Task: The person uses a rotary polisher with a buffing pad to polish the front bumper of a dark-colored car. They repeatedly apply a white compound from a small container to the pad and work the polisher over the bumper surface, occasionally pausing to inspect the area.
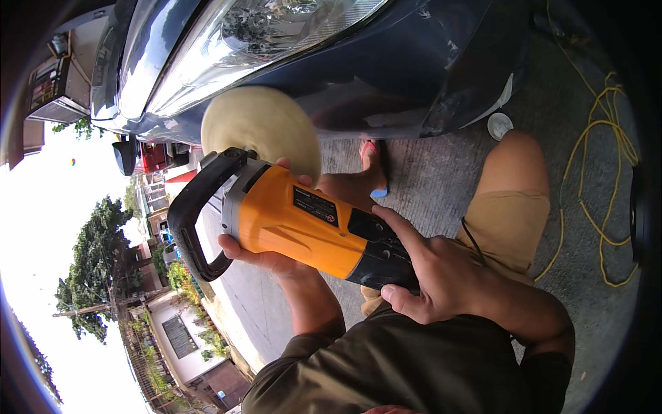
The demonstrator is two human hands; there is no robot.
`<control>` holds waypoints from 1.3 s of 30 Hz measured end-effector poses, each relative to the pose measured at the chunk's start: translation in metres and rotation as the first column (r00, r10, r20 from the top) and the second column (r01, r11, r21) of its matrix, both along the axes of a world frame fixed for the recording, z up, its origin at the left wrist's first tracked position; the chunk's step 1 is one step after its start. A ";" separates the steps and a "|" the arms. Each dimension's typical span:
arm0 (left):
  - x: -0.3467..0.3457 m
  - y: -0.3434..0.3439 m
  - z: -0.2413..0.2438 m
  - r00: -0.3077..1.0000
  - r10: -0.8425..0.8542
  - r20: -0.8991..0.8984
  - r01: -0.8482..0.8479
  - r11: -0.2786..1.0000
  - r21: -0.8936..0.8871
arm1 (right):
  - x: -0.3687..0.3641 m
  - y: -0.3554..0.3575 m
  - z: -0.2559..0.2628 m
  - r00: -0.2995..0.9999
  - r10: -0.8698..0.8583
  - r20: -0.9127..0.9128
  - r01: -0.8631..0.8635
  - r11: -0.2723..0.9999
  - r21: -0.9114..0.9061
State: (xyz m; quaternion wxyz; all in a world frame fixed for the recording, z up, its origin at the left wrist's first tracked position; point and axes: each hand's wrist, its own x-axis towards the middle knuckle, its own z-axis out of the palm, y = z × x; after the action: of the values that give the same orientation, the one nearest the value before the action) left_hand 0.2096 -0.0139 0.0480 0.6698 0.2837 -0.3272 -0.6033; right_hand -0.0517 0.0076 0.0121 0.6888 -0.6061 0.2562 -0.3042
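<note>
An orange and black rotary polisher point(305, 222) with a black D-shaped handle point(189, 217) is held in both my hands. My left hand point(269, 259) cups the front of its body from below, thumb on the near side and fingertips on the far side. Around the black rear grip is my right hand point(439, 274). The round yellowish pad point(264, 129) looks blurred, as if spinning. It lies against or just before the dark blue car bumper point(372, 93), below the headlight point(258, 31); contact cannot be made out.
A yellow cord point(584, 134) lies in loose loops on the concrete ground point(414, 186) at the right. Near my bent knee point(517, 160) is a small white dish or lid point(499, 126). A foot in a flip-flop point(370, 155) stands below the bumper. Houses and a tree point(98, 269) are beyond.
</note>
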 end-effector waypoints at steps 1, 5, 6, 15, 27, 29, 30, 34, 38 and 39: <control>-0.005 0.002 -0.002 1.000 0.015 0.022 -0.015 1.000 0.017 | -0.003 0.003 -0.004 0.999 -0.028 0.015 0.028 0.999 -0.022; -0.035 0.012 -0.013 0.997 0.046 0.056 -0.051 0.994 0.098 | -0.032 0.022 -0.019 0.995 -0.094 0.013 0.095 0.994 -0.052; -0.044 0.013 -0.015 0.999 0.011 0.047 -0.015 0.997 0.081 | -0.040 0.027 -0.023 0.995 -0.101 0.014 0.102 0.993 -0.053; -0.108 0.017 -0.023 0.975 -0.170 0.142 0.135 0.964 0.227 | -0.090 0.066 -0.027 0.961 -0.277 -0.025 0.276 0.961 -0.034; -0.040 0.008 0.001 0.943 0.190 0.273 -0.234 0.963 0.136 | -0.030 0.015 -0.007 0.989 -0.121 -0.090 0.112 0.989 -0.094; -0.017 0.003 0.004 1.000 0.018 0.018 -0.018 0.999 0.044 | -0.012 0.003 -0.003 0.990 -0.127 -0.060 0.118 0.983 -0.139; -0.007 0.001 0.007 0.999 0.019 0.040 -0.020 0.999 0.041 | -0.002 0.000 -0.004 0.992 -0.108 -0.066 0.099 0.987 -0.127; 0.005 -0.003 0.008 0.998 0.007 0.070 -0.008 1.000 0.018 | 0.012 -0.002 -0.007 0.990 -0.129 -0.051 0.120 0.980 -0.158; -0.024 0.001 0.003 1.000 0.013 -0.019 -0.012 0.999 0.050 | -0.010 0.007 -0.007 0.993 -0.097 -0.064 0.092 0.992 -0.081; -0.031 0.004 0.002 0.999 0.044 0.019 -0.045 0.996 0.073 | -0.018 0.010 -0.007 0.992 -0.111 -0.061 0.105 0.990 -0.089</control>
State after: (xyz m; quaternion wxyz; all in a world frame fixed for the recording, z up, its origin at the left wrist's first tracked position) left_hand 0.1786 -0.0100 0.0500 0.6692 0.3205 -0.3044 -0.5973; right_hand -0.0693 0.0172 0.0053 0.6360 -0.6300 0.2980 -0.3315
